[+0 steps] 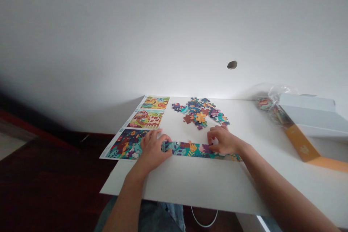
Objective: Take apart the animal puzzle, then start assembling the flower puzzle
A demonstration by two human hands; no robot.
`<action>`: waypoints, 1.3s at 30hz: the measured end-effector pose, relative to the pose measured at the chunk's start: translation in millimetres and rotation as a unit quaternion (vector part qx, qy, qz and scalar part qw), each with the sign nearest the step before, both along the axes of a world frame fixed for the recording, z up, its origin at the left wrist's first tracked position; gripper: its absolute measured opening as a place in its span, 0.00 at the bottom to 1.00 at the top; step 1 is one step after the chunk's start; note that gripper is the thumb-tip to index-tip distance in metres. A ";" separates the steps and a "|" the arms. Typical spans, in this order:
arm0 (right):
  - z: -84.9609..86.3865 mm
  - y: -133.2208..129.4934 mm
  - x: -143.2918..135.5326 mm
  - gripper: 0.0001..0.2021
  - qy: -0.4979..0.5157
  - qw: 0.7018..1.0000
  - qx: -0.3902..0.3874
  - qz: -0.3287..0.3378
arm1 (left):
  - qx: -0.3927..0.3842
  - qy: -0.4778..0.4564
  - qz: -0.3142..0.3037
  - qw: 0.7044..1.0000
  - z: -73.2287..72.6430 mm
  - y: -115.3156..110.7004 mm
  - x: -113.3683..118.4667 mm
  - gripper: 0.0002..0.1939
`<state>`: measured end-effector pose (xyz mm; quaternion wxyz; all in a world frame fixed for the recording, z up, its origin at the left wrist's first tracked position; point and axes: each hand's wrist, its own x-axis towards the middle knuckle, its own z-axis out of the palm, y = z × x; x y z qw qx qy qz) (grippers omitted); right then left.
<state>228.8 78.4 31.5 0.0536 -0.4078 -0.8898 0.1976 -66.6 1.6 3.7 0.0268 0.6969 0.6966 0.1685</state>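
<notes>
A joined strip of jigsaw puzzle (pixel 187 149) lies along the front of the white table, with green, purple and yellow pictures on it. At its left end rests my left hand (pixel 153 150), thumb and index finger apart around the edge, the other fingers over the picture sheet (pixel 123 145). My right hand (pixel 224 140) is at the strip's upper edge further right, fingers curled and thumb close to them. A small dark purple puzzle piece (pixel 214 141) shows between these fingertips, partly hidden. Beyond the hands, loose puzzle pieces (pixel 200 117) lie in a heap.
An opened orange and white box (pixel 301 143) stands at the right. Next to it is a clear plastic bag (pixel 282 92) with more colourful pieces. A white wall (pixel 174 43) with a hole (pixel 232 65) rises behind the table (pixel 195 185). Below hangs a white cable (pixel 204 226).
</notes>
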 end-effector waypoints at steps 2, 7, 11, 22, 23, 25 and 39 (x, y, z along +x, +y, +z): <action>0.4 0.2 0.5 0.05 0.002 1.000 0.001 0.001 | 0.006 0.001 -0.001 1.000 -0.8 0.1 -0.6 0.11; -1.6 -0.3 0.1 0.04 0.009 1.000 0.013 0.017 | 0.019 0.003 -0.028 0.999 2.9 -1.8 2.2 0.12; -4.3 -5.4 -6.1 0.10 0.056 0.997 0.026 0.047 | 0.019 -0.024 -0.147 0.989 12.4 -6.8 15.7 0.20; -6.9 -10.1 -11.2 0.09 0.067 0.994 0.036 0.073 | -0.065 -0.097 -0.185 0.976 10.5 -4.3 35.6 0.21; -6.4 -9.6 -10.8 0.09 0.067 0.995 0.034 0.073 | -0.065 -0.098 -0.183 0.976 10.0 -3.9 34.7 0.21; -5.1 -8.5 -10.2 0.07 0.070 0.995 0.029 0.071 | -0.065 -0.099 -0.184 0.976 9.6 -3.5 33.8 0.21; -4.0 2.1 0.5 0.07 0.086 0.996 -0.001 0.027 | -0.096 -0.090 -0.190 0.973 13.8 -6.6 14.9 0.19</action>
